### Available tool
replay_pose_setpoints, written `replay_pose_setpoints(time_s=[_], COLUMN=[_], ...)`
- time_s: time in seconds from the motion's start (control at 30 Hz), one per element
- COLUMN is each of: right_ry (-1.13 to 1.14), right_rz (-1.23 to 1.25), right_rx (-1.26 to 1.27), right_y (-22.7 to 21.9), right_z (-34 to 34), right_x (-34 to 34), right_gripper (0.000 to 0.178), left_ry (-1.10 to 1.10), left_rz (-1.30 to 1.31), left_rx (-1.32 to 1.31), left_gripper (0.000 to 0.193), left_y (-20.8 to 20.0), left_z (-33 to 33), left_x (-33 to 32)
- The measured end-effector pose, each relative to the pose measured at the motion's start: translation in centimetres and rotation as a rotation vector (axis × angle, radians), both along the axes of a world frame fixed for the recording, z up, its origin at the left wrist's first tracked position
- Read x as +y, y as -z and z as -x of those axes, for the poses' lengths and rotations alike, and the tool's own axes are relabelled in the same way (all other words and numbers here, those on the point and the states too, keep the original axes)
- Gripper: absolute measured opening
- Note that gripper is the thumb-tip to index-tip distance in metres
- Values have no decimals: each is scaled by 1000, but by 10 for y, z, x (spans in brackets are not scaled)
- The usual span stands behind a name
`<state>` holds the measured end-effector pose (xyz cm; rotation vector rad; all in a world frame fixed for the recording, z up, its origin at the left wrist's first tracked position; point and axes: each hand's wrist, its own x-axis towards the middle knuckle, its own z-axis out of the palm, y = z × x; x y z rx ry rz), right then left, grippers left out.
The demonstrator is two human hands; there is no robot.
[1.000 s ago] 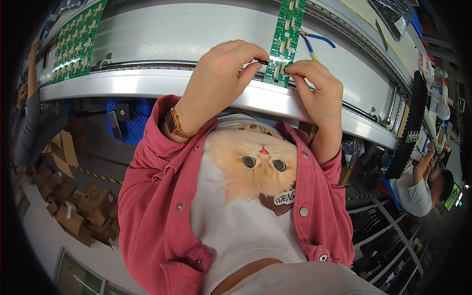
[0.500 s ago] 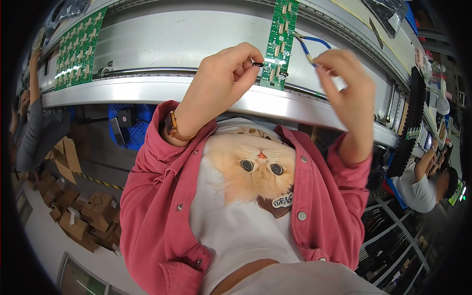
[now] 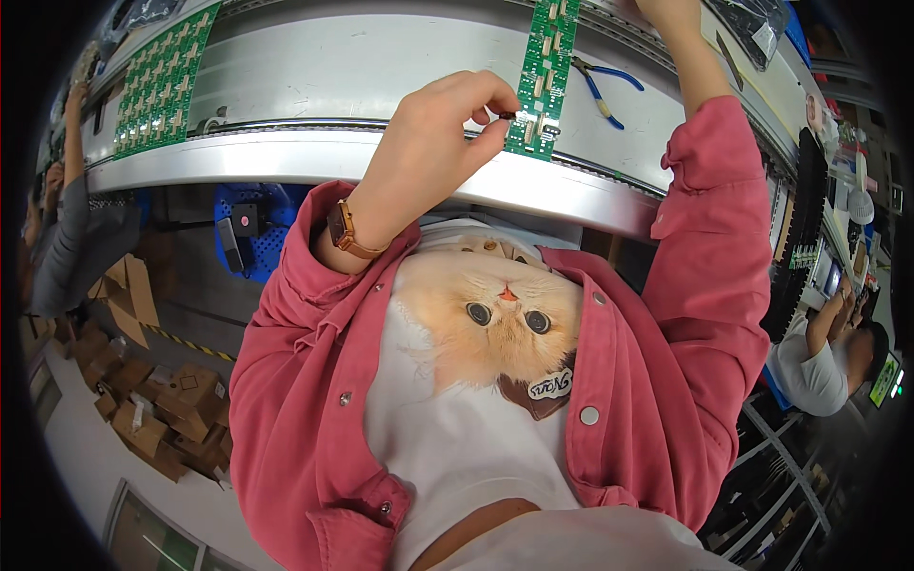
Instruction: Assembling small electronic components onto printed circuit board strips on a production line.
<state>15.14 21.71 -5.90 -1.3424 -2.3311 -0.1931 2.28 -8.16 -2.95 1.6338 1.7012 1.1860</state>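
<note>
My left hand (image 3: 443, 133) is closed in a pinch on a small black component (image 3: 507, 115), at the left edge of a green circuit board (image 3: 545, 81). The board is a narrow strip with several pale connectors, lying across the rails. Another small dark part (image 3: 550, 130) sits near its lower right edge. To the right of the board lies a pair of pliers (image 3: 602, 93) with blue handles, untouched. My right hand (image 3: 672, 13) reaches far up past the pliers; the upper edge of the picture cuts off its fingers.
A wide panel of green boards (image 3: 164, 86) rests across the rails at the left. The metal front rail (image 3: 276, 159) runs between me and the boards. Co-workers are at the far left and right. Cardboard boxes (image 3: 186, 400) are piled at the lower left.
My right hand has moved from beside the pliers' handles up to the far edge. The pliers now lie fully in sight. My left hand's pinch has shifted slightly along the board's edge.
</note>
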Motion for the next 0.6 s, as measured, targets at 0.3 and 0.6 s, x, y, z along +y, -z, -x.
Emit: replay_pose_setpoints(time_s=[0.3,0.6], right_ry=[4,-401], right_rz=[390,769], right_rx=[-96,774], right_y=[-58,-84], right_z=[-33,-98], right_x=[-67,-161], right_gripper=[20,14], left_ry=[62,68], left_rz=[-124,-163], left_rx=[250,306], left_gripper=[14,14], left_y=[17,19], left_z=[-3,-4], left_x=[7,11])
